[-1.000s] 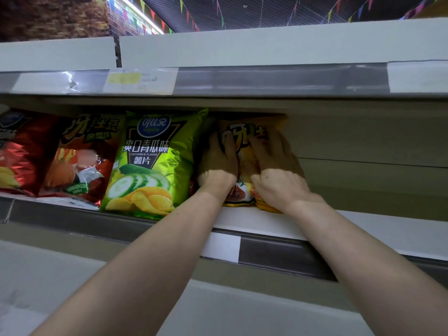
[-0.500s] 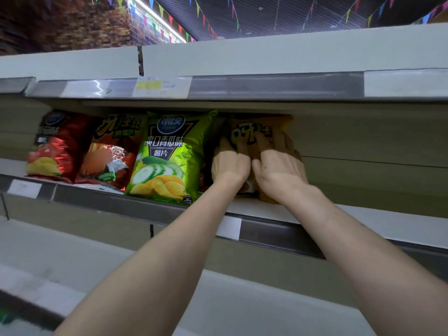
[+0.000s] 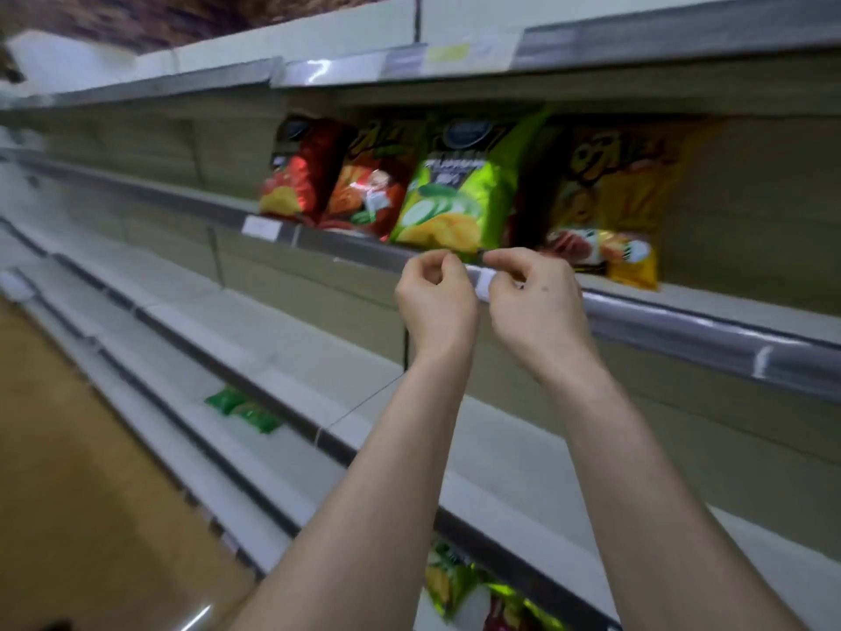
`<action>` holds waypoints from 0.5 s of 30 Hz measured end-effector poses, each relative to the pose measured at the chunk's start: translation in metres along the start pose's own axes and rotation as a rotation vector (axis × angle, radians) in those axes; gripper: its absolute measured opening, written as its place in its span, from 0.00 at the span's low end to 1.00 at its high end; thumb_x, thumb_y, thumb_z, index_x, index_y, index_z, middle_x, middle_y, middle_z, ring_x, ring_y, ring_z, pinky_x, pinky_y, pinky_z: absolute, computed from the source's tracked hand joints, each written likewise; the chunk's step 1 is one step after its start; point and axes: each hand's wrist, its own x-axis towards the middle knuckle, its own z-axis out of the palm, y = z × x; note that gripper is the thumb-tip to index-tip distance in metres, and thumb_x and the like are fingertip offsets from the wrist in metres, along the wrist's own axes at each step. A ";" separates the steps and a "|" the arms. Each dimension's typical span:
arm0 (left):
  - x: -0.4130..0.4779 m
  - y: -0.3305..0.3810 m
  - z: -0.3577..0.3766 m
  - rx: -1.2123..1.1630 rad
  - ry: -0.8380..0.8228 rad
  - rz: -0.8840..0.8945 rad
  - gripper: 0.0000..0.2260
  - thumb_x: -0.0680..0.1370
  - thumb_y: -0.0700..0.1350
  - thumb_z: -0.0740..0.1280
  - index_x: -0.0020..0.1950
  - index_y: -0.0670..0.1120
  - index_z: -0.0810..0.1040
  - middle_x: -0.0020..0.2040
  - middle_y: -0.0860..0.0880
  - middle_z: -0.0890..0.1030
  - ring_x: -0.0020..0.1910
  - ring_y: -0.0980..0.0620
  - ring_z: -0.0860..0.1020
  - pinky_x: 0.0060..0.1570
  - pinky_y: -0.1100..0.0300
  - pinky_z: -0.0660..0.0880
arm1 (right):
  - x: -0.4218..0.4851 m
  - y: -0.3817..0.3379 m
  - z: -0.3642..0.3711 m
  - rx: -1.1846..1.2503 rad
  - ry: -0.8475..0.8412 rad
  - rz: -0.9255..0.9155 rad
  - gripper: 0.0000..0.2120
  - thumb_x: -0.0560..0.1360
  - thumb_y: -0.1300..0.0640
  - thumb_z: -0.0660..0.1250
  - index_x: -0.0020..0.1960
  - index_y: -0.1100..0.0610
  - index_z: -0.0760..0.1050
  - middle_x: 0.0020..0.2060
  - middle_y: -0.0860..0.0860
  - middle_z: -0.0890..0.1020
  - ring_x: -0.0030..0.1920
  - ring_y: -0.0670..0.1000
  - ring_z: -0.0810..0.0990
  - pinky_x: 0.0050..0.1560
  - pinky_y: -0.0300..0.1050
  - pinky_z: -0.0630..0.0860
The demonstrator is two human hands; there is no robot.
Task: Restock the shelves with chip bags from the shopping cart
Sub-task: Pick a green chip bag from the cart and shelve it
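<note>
Frame is motion-blurred, so fine detail is soft.

- Your left hand and right hand are up in front of the shelf rail, side by side, nearly touching.
- Grip: fingers on both are curled in, thumb tips near the index fingers. Nothing visible in either hand.
- Neither hand touches a bag.
- Chip bags: four stand in a row on the shelf behind the rail, leaning on the back panel. From the left: red bag, orange-red bag, green cucumber bag, yellow bag.
- The first three overlap at the edges. The yellow one is rightmost, just above and behind your right hand.
- A white price tag sits on the rail under the red bag. Another tag shows between your hands.
- Lower down, green packets lie flat on a lower shelf. More bags are on the bottom shelf between your forearms; I can't tell the type.
- Tan floor at left.
</note>
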 end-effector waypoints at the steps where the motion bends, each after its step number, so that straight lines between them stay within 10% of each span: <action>1: -0.002 -0.005 -0.018 -0.008 0.024 -0.039 0.04 0.79 0.40 0.63 0.47 0.46 0.77 0.44 0.49 0.80 0.47 0.49 0.80 0.49 0.59 0.77 | -0.011 -0.003 0.012 0.044 -0.040 0.021 0.16 0.78 0.63 0.59 0.61 0.56 0.80 0.59 0.51 0.81 0.62 0.50 0.77 0.58 0.40 0.71; 4: -0.008 -0.016 -0.076 0.002 0.132 -0.131 0.05 0.78 0.40 0.63 0.45 0.50 0.76 0.47 0.46 0.80 0.52 0.43 0.80 0.57 0.45 0.77 | -0.046 -0.015 0.047 0.159 -0.177 0.074 0.15 0.79 0.63 0.60 0.62 0.55 0.79 0.59 0.49 0.81 0.60 0.47 0.77 0.56 0.37 0.69; 15: -0.022 -0.022 -0.300 0.093 0.508 -0.207 0.05 0.77 0.38 0.64 0.50 0.47 0.76 0.45 0.46 0.80 0.45 0.46 0.79 0.52 0.48 0.78 | -0.183 -0.103 0.178 0.388 -0.641 0.099 0.13 0.79 0.63 0.60 0.59 0.56 0.80 0.50 0.45 0.80 0.52 0.43 0.77 0.43 0.25 0.69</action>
